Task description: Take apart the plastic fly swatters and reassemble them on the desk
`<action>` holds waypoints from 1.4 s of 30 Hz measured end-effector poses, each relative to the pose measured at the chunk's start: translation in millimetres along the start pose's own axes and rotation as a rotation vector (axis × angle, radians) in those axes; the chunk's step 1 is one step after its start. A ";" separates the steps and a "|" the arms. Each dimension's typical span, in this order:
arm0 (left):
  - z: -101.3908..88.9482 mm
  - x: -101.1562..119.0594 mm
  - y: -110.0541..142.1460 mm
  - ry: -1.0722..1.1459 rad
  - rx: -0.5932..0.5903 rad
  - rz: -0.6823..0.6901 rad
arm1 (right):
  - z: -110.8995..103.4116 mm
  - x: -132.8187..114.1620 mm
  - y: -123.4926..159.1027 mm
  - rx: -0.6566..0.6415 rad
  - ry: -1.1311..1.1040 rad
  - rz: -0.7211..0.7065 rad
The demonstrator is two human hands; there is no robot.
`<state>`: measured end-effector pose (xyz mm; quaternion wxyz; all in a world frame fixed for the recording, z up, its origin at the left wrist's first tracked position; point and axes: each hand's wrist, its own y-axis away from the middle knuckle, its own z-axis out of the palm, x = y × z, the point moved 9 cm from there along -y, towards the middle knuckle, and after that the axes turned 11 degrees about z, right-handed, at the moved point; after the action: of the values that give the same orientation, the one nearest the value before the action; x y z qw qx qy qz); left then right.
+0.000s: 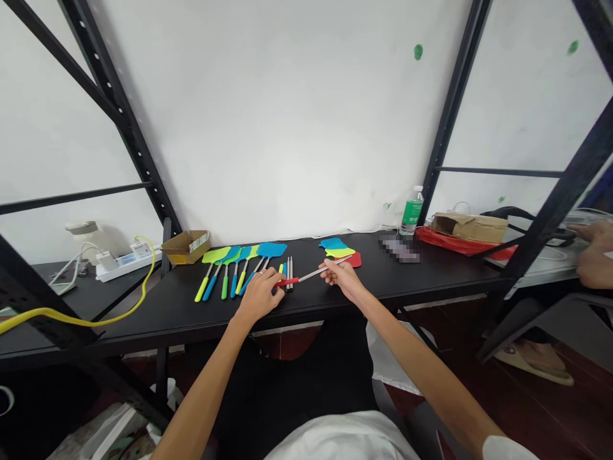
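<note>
Between my hands, slightly tilted, is a fly swatter handle with a red grip and a silver metal rod. My left hand is closed around the red grip. The fingers of my right hand pinch the rod toward its far end. Left of my hands, several fly swatters with blue, green and yellow heads lie in a row, grips toward me. Loose rods lie just behind the red grip. Past my right hand are loose swatter heads in blue, yellow-green and red.
A small cardboard box stands at the table's back left, near a power strip and yellow cable. At the right are a water bottle, an open carton and red plastic. Another person's hand shows far right.
</note>
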<state>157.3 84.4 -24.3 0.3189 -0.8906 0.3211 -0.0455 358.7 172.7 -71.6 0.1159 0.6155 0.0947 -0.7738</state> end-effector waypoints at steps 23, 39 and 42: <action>1.5 1.3 1.1 0.065 -0.006 0.011 | 0.5 -2.4 0.4 -0.015 0.010 -0.044; -3.5 2.3 0.8 0.106 0.034 -0.046 | 26.1 -7.5 10.5 -0.216 0.250 -0.151; -2.6 1.9 1.3 0.089 0.031 -0.037 | 25.8 -7.0 9.8 -0.217 0.251 -0.143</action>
<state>157.4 81.1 -23.2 0.3171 -0.8884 0.3176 -0.0963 339.1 156.3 -59.1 0.1136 0.6828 0.2348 -0.6825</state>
